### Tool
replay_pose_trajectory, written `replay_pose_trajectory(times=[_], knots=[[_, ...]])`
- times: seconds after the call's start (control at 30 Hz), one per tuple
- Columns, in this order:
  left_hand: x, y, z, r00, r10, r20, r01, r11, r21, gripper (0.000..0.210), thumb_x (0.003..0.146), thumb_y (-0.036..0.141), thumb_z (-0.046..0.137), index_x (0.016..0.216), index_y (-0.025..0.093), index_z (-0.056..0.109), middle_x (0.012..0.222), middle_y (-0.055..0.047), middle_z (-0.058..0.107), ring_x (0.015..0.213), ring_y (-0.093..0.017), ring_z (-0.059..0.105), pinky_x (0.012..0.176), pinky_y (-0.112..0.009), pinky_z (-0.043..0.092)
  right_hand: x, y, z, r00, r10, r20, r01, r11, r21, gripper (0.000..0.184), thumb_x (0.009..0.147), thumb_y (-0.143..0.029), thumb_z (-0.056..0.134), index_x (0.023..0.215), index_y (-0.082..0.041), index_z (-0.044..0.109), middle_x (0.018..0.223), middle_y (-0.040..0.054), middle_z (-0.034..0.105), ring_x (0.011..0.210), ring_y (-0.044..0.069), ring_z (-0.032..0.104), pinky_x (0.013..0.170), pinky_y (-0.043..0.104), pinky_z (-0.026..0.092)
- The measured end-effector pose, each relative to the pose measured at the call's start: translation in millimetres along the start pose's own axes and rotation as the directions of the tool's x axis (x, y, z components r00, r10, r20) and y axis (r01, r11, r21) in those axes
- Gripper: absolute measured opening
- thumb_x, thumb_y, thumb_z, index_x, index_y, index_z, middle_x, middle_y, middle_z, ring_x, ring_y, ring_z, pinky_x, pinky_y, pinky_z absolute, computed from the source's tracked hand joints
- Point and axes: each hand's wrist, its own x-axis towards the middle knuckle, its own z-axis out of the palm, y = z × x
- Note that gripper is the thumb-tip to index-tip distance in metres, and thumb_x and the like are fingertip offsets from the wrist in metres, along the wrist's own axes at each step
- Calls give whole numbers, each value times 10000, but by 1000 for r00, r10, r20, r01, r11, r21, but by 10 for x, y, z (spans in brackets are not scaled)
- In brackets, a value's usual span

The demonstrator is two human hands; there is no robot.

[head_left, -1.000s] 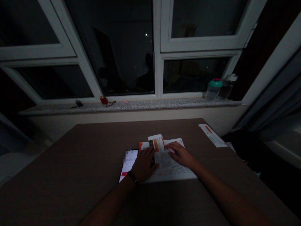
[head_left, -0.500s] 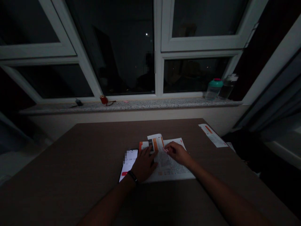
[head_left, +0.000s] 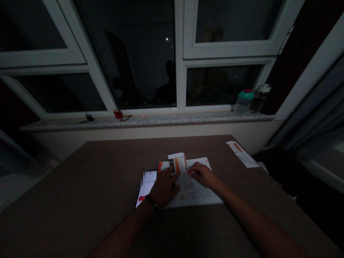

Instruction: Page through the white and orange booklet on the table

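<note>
Printed sheets with orange and dark blocks lie on the brown table, and a narrower printed strip rests over their upper part. My left hand is spread flat on the paper's left side, fingers pointing away from me, a dark band at the wrist. Over the middle of the sheets, my right hand pinches a small pinkish thing at the strip's right edge; its kind is too small and dark to make out. Just left of my left hand is a phone with a lit timer screen.
Another printed paper strip lies at the table's right edge. On the stone windowsill stand a teal-lidded bottle, a clear bottle and a small red object. The wooden table ends at the wall below the sill.
My right hand and the pinkish thing have shifted very slightly along the strip's edge. My left hand and the sheets have stayed in place.
</note>
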Motion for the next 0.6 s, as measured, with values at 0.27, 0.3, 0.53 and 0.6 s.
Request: replay_pose_trajectory(times=[0.27, 0.3, 0.53, 0.6], knots=[[3, 15, -16, 1000, -10, 5, 10, 1000, -3, 526, 934, 380, 554, 1436, 267, 441, 1549, -109, 325, 1406, -330, 296, 1137, -553, 238, -60, -96, -102, 982, -51, 184, 62, 997, -54, 171, 828, -117, 655, 905, -250, 731, 788, 4, 581, 729, 156, 564, 679, 255, 421], [4, 16, -19, 1000, -13, 10, 13, 1000, -1, 529, 931, 376, 560, 1435, 261, 445, 1547, -116, 326, 1406, -333, 296, 1138, -552, 238, -74, -114, -111, 978, -52, 203, 64, 997, -52, 166, 828, -122, 659, 902, -252, 731, 784, 3, 586, 726, 156, 563, 671, 253, 419], [3, 13, -14, 1000, -4, -2, 4, 1000, -2, 522, 927, 360, 557, 1429, 266, 453, 1546, -105, 329, 1400, -335, 303, 1133, -554, 253, -51, -97, -50, 996, 9, 91, -1, 997, -82, 147, 854, -148, 635, 927, -240, 722, 833, 15, 618, 742, 157, 575, 710, 266, 429], [3, 13, -13, 1000, 0, 0, 0, 1000, -1, 525, 927, 366, 555, 1432, 269, 447, 1544, -102, 331, 1401, -337, 304, 1132, -562, 249, -23, -76, -32, 997, 24, 68, -18, 996, -91, 126, 869, -175, 628, 932, -235, 719, 818, 17, 613, 729, 158, 575, 699, 267, 426]])
